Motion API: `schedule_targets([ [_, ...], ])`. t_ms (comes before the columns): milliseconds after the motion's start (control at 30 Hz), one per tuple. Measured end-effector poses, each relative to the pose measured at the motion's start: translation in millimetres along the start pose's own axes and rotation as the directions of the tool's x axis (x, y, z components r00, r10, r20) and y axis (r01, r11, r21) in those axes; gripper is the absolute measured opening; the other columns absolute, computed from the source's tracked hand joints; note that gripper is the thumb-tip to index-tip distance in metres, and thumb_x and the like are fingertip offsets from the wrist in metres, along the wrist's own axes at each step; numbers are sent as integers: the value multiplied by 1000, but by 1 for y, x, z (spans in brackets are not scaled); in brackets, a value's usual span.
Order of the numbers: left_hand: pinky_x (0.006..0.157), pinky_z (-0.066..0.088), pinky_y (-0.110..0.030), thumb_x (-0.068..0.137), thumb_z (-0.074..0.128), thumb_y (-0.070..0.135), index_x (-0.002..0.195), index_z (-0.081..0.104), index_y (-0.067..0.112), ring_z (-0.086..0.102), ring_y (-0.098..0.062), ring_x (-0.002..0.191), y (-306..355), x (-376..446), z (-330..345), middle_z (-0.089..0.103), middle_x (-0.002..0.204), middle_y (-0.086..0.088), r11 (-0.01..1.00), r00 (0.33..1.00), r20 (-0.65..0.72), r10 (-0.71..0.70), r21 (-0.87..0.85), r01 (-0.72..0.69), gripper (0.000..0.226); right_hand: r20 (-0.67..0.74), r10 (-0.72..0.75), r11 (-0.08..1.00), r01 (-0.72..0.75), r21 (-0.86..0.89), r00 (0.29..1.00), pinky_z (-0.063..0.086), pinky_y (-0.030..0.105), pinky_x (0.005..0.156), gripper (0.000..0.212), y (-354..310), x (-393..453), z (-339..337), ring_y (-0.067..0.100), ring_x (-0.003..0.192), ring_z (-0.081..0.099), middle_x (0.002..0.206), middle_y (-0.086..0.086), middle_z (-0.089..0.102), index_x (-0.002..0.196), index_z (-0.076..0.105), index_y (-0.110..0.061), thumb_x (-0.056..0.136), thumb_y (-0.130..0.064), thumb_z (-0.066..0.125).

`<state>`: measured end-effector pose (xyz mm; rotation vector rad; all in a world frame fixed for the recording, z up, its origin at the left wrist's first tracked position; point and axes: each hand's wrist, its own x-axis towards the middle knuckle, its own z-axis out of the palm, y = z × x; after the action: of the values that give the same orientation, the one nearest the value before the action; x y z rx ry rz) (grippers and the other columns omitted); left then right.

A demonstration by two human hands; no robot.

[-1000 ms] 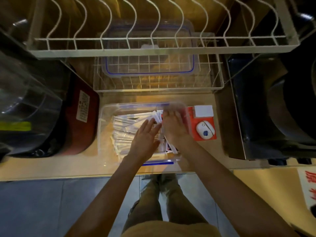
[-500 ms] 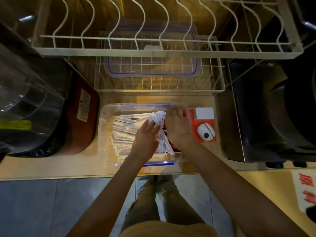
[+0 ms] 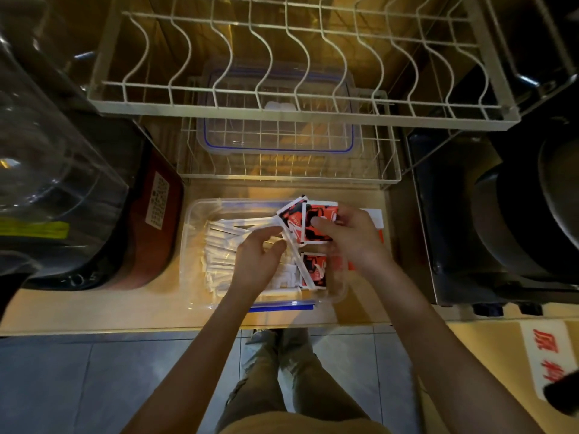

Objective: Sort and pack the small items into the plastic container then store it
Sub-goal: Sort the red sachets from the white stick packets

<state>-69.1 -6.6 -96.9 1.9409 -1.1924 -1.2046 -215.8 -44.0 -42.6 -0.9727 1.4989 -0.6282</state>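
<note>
A clear plastic container with a blue clip sits on the wooden counter. Its left half holds several white paper sticks. Red and black sachets lie in its right half. My right hand is shut on a small stack of red and black sachets, lifted above the container's back right corner. My left hand rests over the middle of the container, fingertips pinching the edge of the white sticks beside the sachets.
A second clear container with a blue seal stands in the white wire rack behind. An upper wire dish rack overhangs it. A dark red appliance is on the left, a black appliance on the right, an orange card under my right hand.
My right hand has lifted a stack of red and black sachets out of the container's right side, so their printed faces show. My left hand has stayed over the sticks.
</note>
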Motion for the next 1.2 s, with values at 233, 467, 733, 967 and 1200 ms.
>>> schedule_targets([
  [233,69,57,-18,90,53,15,102,67,11,71,-11,84,25,-16,-20,74,87,-2,780,977,215,2,-612,133,19,119,109,965,-133,226,987,58,20,52,16,1,-13,6,18,86,66,87,0,68,82,65,-21,88,-8,59],
  [467,57,57,-16,87,58,12,87,65,16,66,-12,71,8,-17,-26,71,70,2,706,968,186,-166,-663,249,9,-32,87,958,-75,278,996,52,17,51,15,4,-20,7,24,88,64,90,-1,69,90,61,-21,90,-7,56],
  [733,65,58,-24,91,49,16,107,63,3,70,-19,79,5,-27,-15,71,90,-11,692,949,254,-189,-651,312,24,-65,-131,987,136,83,989,51,22,63,11,21,-29,30,19,66,63,70,15,63,70,64,-2,80,-4,68],
  [967,63,57,-21,87,57,7,83,66,22,69,-5,64,-3,-34,-8,73,61,7,798,974,169,-149,-561,219,18,-148,-135,990,140,23,980,48,34,70,8,37,-27,39,15,64,55,62,4,55,80,61,-12,81,-8,68],
  [1200,58,55,-14,88,56,7,90,61,17,66,-3,69,-16,-30,-16,69,76,6,898,986,18,-166,-410,159,11,88,-126,626,148,-765,988,46,21,68,25,34,-12,19,21,88,63,96,7,64,106,62,-8,94,-1,41],
])
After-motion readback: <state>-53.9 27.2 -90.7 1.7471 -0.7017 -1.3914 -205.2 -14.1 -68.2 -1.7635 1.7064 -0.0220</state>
